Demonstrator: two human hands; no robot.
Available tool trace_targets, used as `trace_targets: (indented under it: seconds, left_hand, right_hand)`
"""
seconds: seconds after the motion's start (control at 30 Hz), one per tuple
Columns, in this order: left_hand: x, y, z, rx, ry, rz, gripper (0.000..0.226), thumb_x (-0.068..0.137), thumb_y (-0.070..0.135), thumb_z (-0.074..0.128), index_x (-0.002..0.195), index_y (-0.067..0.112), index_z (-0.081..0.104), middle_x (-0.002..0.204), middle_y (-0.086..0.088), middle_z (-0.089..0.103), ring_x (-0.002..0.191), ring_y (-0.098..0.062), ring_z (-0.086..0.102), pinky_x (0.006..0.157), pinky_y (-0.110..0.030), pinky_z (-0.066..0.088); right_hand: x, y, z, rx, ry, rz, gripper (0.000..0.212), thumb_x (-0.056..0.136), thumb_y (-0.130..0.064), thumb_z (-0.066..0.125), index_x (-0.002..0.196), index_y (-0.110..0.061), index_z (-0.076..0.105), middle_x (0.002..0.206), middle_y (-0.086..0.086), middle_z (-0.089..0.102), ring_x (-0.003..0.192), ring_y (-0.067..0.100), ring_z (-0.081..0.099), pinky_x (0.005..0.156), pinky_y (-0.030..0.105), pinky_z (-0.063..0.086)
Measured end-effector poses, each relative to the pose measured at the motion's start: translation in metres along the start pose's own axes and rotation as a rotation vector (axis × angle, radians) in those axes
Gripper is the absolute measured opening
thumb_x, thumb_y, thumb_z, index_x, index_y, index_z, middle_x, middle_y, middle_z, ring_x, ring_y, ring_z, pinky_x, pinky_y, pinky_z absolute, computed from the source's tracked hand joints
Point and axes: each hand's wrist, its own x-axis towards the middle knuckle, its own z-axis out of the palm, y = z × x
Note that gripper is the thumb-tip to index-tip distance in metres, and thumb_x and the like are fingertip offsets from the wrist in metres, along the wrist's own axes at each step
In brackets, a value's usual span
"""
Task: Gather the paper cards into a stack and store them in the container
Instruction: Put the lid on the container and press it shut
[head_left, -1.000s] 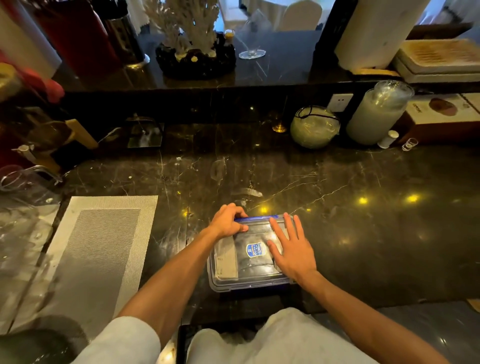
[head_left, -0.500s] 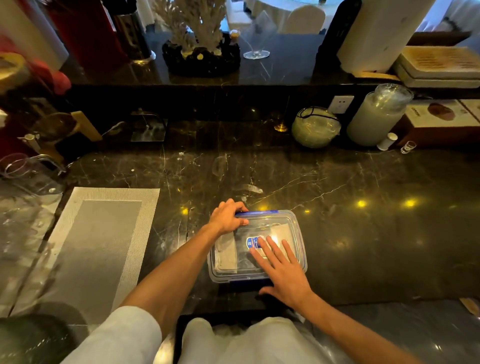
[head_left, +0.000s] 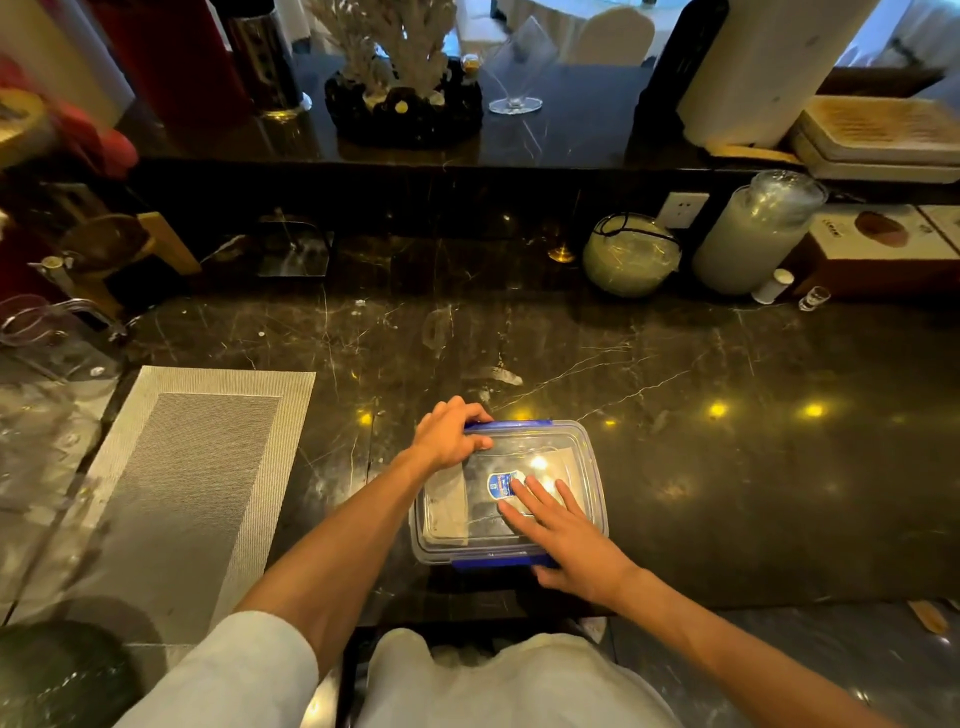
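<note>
Left grip (head_left: 451, 435) clasps container (head_left: 582, 457) corner; right hand (head_left: 563, 535) flat atop.

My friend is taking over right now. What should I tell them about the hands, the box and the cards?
Left hand: curled over the far left corner of the lid, pressing on it.
Right hand: flat on the lid's near right part, thumb by the near blue clip.
Box: on the dark counter, near its front edge, lid on.
Cards: inside, seen through the clear lid.
Done: cards gathered and stored.
Left: I cannot tell if the clips are snapped; check them, press them shut if loose.
</note>
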Motion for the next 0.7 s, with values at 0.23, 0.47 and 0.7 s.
trace_targets:
  seconds: [0.23,0.47,0.7]
  left_hand:
    - [0.002,-0.004,0.002,-0.006,0.011,0.003,0.031,0.084,0.042,0.068,0.114,0.040,0.063,0.107,0.006,0.052,0.109,-0.017,0.049,0.096,-0.043,0.043]
    - [0.005,-0.007,0.007,0.009,0.036,0.003,0.032,0.084,0.043,0.069,0.115,0.041,0.062,0.107,0.006,0.052,0.108,-0.018,0.049,0.097,-0.042,0.041]
    - [-0.030,-0.007,0.018,0.177,0.228,0.067,0.057,0.094,0.050,0.051,0.148,0.034,0.038,0.150,-0.004,0.037,0.139,-0.023,0.031,0.115,-0.040,0.019]
  right_hand:
    - [-0.004,0.005,-0.004,0.105,0.032,-0.016,0.075,0.098,-0.044,0.051,0.157,-0.037,0.005,0.166,-0.010,-0.006,0.151,0.011,-0.017,0.125,0.047,-0.005]
    - [-0.008,-0.002,-0.002,0.156,0.093,0.013,0.066,0.100,-0.037,0.051,0.156,-0.031,0.016,0.165,-0.007,0.008,0.154,0.015,-0.004,0.126,0.048,0.000]
    - [-0.009,-0.009,0.000,0.137,0.113,0.085,0.074,0.096,-0.058,0.045,0.156,-0.040,0.006,0.166,-0.013,0.001,0.152,0.007,-0.013,0.125,0.045,-0.006]
